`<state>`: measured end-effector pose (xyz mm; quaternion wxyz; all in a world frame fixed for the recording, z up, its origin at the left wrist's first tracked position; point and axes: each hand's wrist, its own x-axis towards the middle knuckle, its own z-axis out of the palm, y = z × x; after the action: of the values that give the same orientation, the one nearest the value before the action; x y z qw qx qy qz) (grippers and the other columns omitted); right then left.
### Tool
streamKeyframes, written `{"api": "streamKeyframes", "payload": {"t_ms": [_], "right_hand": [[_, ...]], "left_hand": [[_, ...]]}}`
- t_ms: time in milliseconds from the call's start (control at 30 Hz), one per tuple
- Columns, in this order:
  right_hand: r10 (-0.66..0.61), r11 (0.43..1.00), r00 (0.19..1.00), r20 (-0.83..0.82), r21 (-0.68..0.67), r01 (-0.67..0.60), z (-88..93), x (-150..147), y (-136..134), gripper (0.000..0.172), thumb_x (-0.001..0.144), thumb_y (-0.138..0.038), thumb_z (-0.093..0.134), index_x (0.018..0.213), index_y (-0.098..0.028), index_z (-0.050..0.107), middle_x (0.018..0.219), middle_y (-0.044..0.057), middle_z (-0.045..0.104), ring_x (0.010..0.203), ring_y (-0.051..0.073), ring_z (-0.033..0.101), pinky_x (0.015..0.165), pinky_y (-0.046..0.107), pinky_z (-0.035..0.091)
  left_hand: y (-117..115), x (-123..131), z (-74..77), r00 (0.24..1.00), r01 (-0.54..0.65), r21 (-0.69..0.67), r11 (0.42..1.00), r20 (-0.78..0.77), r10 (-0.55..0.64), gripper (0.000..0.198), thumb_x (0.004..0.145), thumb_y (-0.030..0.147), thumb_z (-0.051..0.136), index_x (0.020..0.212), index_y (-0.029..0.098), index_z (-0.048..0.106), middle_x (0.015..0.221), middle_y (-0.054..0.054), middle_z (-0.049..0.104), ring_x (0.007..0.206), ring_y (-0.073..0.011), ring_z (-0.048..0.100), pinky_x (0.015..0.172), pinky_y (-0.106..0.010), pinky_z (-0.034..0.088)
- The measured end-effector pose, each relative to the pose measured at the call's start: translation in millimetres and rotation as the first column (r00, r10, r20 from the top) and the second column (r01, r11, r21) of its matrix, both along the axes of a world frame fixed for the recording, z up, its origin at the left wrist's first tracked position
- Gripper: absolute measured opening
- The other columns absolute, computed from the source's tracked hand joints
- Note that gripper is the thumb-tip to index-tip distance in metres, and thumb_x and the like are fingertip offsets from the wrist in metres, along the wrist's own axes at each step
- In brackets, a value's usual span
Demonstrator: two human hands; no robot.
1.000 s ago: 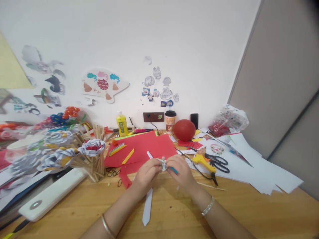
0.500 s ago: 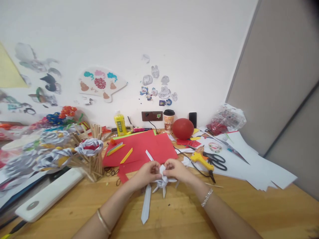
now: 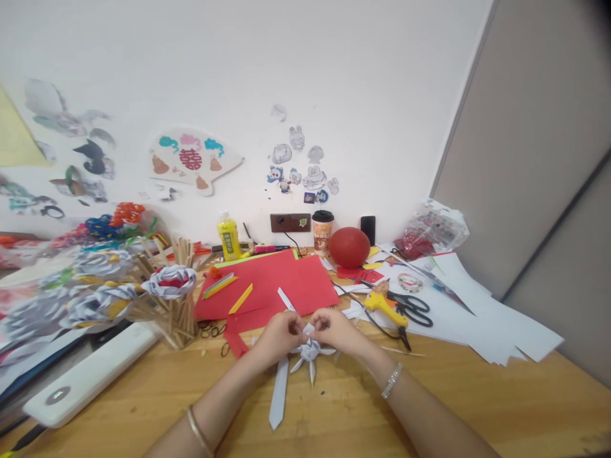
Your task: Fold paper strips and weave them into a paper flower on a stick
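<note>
My left hand (image 3: 278, 334) and my right hand (image 3: 334, 329) meet over the wooden table (image 3: 363, 407), both pinching a small white paper flower (image 3: 310, 353) with pointed petals spreading below the fingers. A long white paper strip (image 3: 278, 394) with a pointed end lies on the table under my left hand. Red paper sheets (image 3: 267, 286) lie just behind my hands, with a yellow strip (image 3: 241, 299) on them.
A yellow glue gun (image 3: 386, 308) and black scissors (image 3: 415, 308) lie right of my hands beside white paper sheets (image 3: 482, 318). Paper flowers on sticks (image 3: 169, 289) stand at left above a white board (image 3: 86, 375). A red ball (image 3: 349, 247), cup (image 3: 323, 233) and yellow bottle (image 3: 228, 236) stand by the wall.
My hands have lowered the paper flower from above the red sheets toward the table, and its petals have spread out below my fingers. The view has shifted slightly.
</note>
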<state>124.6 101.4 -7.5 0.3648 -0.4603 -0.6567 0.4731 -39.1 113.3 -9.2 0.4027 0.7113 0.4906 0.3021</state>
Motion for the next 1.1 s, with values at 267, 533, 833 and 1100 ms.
{"api": "streamKeyframes", "payload": {"t_ms": [267, 533, 833, 1100], "right_hand": [[-0.052, 0.984, 0.993, 0.102, 0.173, 0.034, 3.4, 0, 0, 0.013, 0.060, -0.010, 0.058, 0.072, -0.016, 0.060, 0.061, -0.004, 0.054, 0.057, 0.009, 0.049, 0.053, 0.019, 0.036], [-0.095, 0.898, 0.934, 0.344, 0.435, -0.069, 8.9, 3, -6, 0.015, 0.062, -0.007, 0.056, 0.069, -0.019, 0.061, 0.060, -0.003, 0.058, 0.064, 0.013, 0.050, 0.054, 0.020, 0.033], [0.024, 0.953, 0.965, 0.260, 0.285, -0.101, 10.9, 3, -2, 0.017, 0.061, -0.004, 0.053, 0.068, -0.017, 0.061, 0.065, -0.002, 0.061, 0.062, 0.012, 0.053, 0.054, 0.019, 0.036], [-0.117, 0.933, 0.984, 0.136, 0.355, 0.062, 10.2, -1, -3, 0.009, 0.066, -0.009, 0.054, 0.065, -0.016, 0.060, 0.064, -0.002, 0.060, 0.062, 0.012, 0.053, 0.058, 0.021, 0.039]], "left_hand": [[-5, -1, 9.0, 0.998, 0.041, -0.018, 0.999, -0.055, -0.042, 0.015, 0.058, 0.026, 0.060, 0.060, 0.013, 0.053, 0.053, 0.003, 0.053, 0.051, -0.0103, 0.047, 0.048, -0.021, 0.034], [-12, 6, 12.5, 0.980, 0.021, 0.125, 0.992, -0.200, 0.004, 0.004, 0.058, 0.018, 0.052, 0.055, 0.015, 0.052, 0.054, 0.002, 0.054, 0.054, -0.0122, 0.049, 0.049, -0.020, 0.032], [-13, 5, 13.5, 0.984, 0.075, 0.225, 0.972, -0.173, -0.036, 0.008, 0.061, 0.020, 0.052, 0.055, 0.016, 0.050, 0.054, 0.003, 0.052, 0.053, -0.0103, 0.046, 0.049, -0.020, 0.032], [-8, -5, 24.4, 0.967, 0.088, -0.168, 0.982, 0.252, -0.044, 0.035, 0.069, 0.044, 0.055, 0.087, 0.015, 0.051, 0.075, -0.002, 0.058, 0.068, -0.0144, 0.056, 0.060, -0.025, 0.044]]}}
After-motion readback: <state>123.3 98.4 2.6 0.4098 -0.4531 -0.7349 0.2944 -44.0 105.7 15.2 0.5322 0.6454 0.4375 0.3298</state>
